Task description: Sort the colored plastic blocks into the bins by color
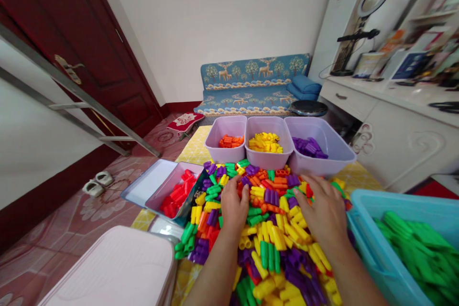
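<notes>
A mixed heap of plastic tube pieces (270, 234) in yellow, green, purple, orange and red covers the table in front of me. My left hand (233, 205) reaches into the heap's left middle, thumb apart from the fingers, whose tips are partly hidden. On the heap's right side, my right hand (321, 208) lies over the pieces with its fingers spread. I see nothing gripped in either hand. Behind the heap stand three lilac bins: one with orange pieces (231, 141), one with yellow pieces (265, 143), one with purple pieces (309, 147).
Red pieces (179, 192) fill part of a box at left. A turquoise tub (376, 253) with green pieces (419, 244) stands at right. A pale pink lid (118, 267) is near left. Beyond are a sofa (247, 95), a ladder (79, 95) and a white cabinet (398, 129).
</notes>
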Demonstrator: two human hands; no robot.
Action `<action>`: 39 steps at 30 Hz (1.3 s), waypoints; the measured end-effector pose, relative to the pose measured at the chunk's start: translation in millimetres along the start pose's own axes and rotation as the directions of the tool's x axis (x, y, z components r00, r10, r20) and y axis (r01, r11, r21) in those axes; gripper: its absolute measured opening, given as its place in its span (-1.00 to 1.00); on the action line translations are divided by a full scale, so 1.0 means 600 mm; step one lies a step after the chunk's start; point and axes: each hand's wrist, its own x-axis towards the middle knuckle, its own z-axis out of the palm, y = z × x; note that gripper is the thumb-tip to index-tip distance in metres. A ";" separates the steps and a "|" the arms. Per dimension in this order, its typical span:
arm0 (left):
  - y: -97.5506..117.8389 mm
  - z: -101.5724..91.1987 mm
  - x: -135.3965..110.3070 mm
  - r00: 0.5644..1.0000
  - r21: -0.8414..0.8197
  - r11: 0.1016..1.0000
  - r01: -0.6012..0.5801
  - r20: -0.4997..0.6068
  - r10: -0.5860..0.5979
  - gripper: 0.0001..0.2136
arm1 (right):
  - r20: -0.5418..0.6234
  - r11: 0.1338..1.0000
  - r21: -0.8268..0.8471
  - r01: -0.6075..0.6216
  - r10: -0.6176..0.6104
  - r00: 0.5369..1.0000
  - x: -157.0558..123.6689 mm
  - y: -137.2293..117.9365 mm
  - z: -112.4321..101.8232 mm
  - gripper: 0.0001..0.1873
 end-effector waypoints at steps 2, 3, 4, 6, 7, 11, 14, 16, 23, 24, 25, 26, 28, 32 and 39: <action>0.001 -0.001 0.000 1.000 0.012 1.000 0.000 0.000 0.000 -0.70 | 0.046 0.992 -0.122 -0.023 0.029 0.999 -0.009 0.012 0.001 -0.45; 0.002 -0.001 0.000 1.000 0.016 1.000 -0.002 0.001 0.002 -0.70 | 0.086 0.985 -0.165 -0.041 0.056 0.995 -0.013 0.012 0.003 -0.41; 0.002 -0.001 0.000 1.000 0.019 1.000 -0.004 0.002 0.004 -0.70 | 0.132 0.978 -0.198 -0.068 0.095 0.987 -0.016 0.009 0.006 -0.38; 0.003 -0.003 0.001 1.000 0.028 1.000 -0.011 0.006 0.011 -0.71 | 0.205 0.965 -0.225 -0.138 0.185 0.961 -0.018 -0.002 0.014 -0.35; 0.004 -0.003 0.001 1.000 0.032 0.999 -0.013 0.010 0.013 -0.71 | 0.223 0.964 -0.208 -0.165 0.211 0.952 -0.018 -0.009 0.019 -0.36; 0.010 -0.006 0.001 1.000 0.026 1.000 -0.005 0.021 0.005 -0.70 | 0.224 0.986 0.020 -0.165 0.157 0.962 -0.014 -0.036 0.046 -0.44; 0.015 -0.008 -0.001 0.999 -0.015 1.000 0.009 0.033 -0.008 -0.66 | 0.264 0.947 0.261 -0.186 0.115 0.958 -0.013 -0.064 0.061 -0.45; 0.017 -0.010 -0.002 0.999 -0.052 0.999 0.015 0.042 -0.013 -0.65 | 0.285 0.876 0.425 -0.228 0.110 0.952 -0.011 -0.088 0.063 -0.44; 0.009 -0.008 0.001 0.998 -0.296 0.955 0.031 -0.036 -0.043 -0.63 | 0.505 0.409 0.799 -0.441 -0.057 0.861 0.004 -0.149 0.042 -0.40; 0.008 -0.007 0.002 0.996 -0.334 0.942 0.040 -0.060 -0.064 -0.63 | 0.518 0.365 0.812 -0.455 -0.090 0.851 0.007 -0.147 0.039 -0.42; 0.008 -0.007 0.003 0.993 -0.363 0.931 0.044 -0.088 -0.081 -0.64 | 0.515 0.345 0.823 -0.451 -0.119 0.849 0.010 -0.143 0.037 -0.46; 0.008 -0.009 0.003 0.989 -0.382 0.924 0.037 -0.119 -0.089 -0.65 | 0.497 0.351 0.833 -0.428 -0.137 0.857 0.014 -0.136 0.036 -0.50; 0.010 -0.013 0.003 0.979 -0.392 0.920 -0.017 -0.195 -0.066 -0.68 | 0.412 0.459 0.830 -0.317 -0.122 0.903 0.024 -0.115 0.040 -0.58; 0.018 -0.026 -0.003 0.954 -0.330 0.933 -0.146 -0.297 0.044 -0.71 | 0.175 0.862 0.505 -0.040 -0.056 0.983 0.041 -0.067 0.064 -0.60; 0.025 -0.025 -0.008 0.977 -0.102 0.973 -0.206 -0.071 0.200 -0.75 | 0.294 0.971 0.237 -0.007 -0.065 0.954 0.032 -0.039 0.085 -0.45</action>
